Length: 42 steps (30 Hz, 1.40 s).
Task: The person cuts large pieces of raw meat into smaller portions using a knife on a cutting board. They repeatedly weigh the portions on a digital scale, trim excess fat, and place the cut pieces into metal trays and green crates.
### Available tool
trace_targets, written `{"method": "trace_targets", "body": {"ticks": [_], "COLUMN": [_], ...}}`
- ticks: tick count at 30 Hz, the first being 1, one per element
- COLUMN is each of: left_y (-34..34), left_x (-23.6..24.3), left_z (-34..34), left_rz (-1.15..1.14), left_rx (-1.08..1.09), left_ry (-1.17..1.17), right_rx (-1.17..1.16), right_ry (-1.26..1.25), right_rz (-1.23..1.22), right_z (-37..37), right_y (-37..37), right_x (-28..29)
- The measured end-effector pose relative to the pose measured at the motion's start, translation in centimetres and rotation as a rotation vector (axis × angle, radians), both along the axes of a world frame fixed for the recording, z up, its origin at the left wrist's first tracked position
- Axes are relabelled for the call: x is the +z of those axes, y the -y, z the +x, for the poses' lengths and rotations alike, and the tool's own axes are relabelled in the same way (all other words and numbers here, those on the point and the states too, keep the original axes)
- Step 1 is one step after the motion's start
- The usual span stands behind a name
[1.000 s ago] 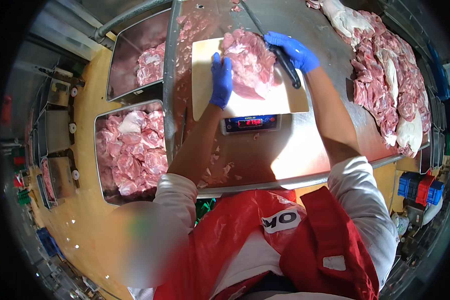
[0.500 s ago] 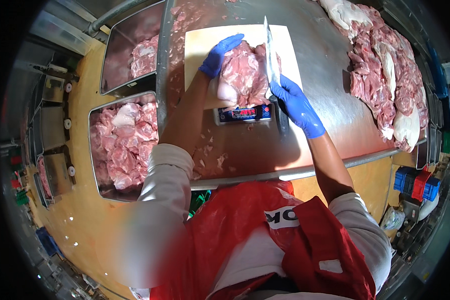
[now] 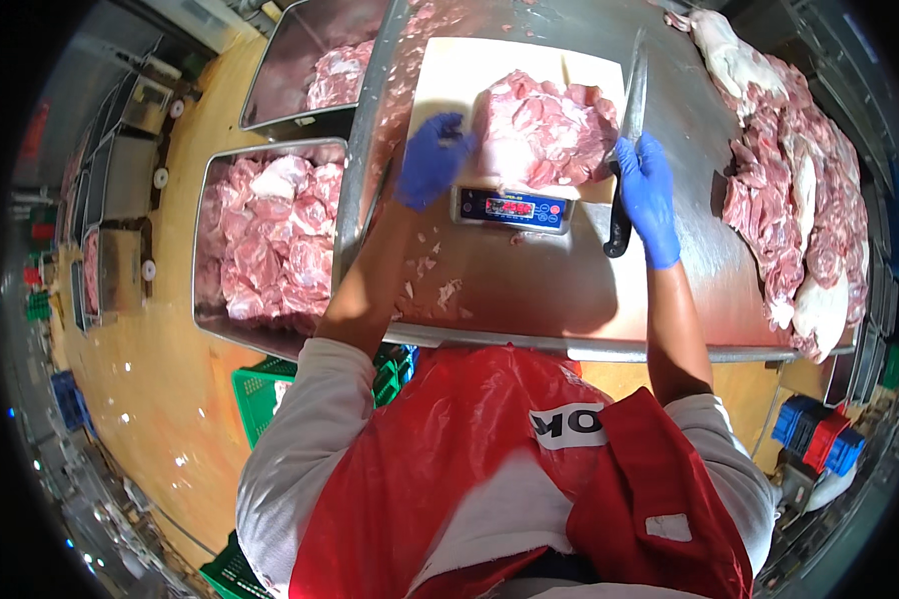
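Observation:
A lump of raw pink meat [image 3: 539, 130] lies on a cream cutting board [image 3: 452, 70], which rests over a digital scale [image 3: 512, 210] on the steel table [image 3: 559, 280]. My left hand [image 3: 434, 160], in a blue glove, is just left of the meat, fingers loosely bent and apart, holding nothing visible. My right hand [image 3: 647, 195], also gloved, grips a long knife [image 3: 619, 220] by its black handle beside the board's right side, blade pointing away from me.
Two steel tubs [image 3: 202, 250] of meat pieces stand left of the table. Large slabs of meat [image 3: 789, 200] cover the right end. Green crates [image 3: 260, 394] are below at left, blue and red crates [image 3: 819, 434] at lower right. Steel bins [image 3: 120, 270] line the left.
My left hand has come down and back from the meat's upper edge. My right hand has moved rightward with the knife. The meat sits differently on the board, and the view has shifted slightly.

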<state>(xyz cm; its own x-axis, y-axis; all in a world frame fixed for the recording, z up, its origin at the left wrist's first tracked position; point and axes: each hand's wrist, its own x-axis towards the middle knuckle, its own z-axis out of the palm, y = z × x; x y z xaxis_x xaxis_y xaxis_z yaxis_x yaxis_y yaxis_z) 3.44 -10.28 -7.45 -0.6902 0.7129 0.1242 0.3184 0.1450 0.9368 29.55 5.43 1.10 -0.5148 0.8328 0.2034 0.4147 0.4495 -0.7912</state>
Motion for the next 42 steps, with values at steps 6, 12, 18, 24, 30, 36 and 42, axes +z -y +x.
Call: {"method": "trace_targets", "body": {"ticks": [6,12,18,24,30,36,42], "left_y": [0.9,0.7,1.4,2.5,-0.1,0.1,1.5], "left_x": [1.9,-1.5,-0.1,-1.1,-1.3,0.2,1.1], "left_z": [5.7,4.3,5.3,3.3,5.9,4.9,6.1], "left_rz": [-0.052,0.036,0.017,0.075,0.205,-0.203,-0.210], "left_rx": [0.128,0.201,0.101,0.246,0.328,0.212,0.222], "left_ry": [-0.071,-0.327,-0.272,-0.130,-0.387,0.010,-0.110], "right_rx": [0.342,0.452,0.512,0.611,0.489,0.491,0.511], "right_ry": [0.247,0.506,0.695,0.960,0.632,0.469,0.682], "right_rz": [0.062,0.261,0.206,0.205,0.216,0.247,0.196], "right_z": [-8.9,-11.9,-3.5,6.9,1.8,-10.1,-9.0], "right_y": [7.7,7.7,7.8,6.7,8.0,7.4,8.6], "right_x": [1.4,-1.4,-4.8,-1.5,2.3,0.0,-3.6]}}
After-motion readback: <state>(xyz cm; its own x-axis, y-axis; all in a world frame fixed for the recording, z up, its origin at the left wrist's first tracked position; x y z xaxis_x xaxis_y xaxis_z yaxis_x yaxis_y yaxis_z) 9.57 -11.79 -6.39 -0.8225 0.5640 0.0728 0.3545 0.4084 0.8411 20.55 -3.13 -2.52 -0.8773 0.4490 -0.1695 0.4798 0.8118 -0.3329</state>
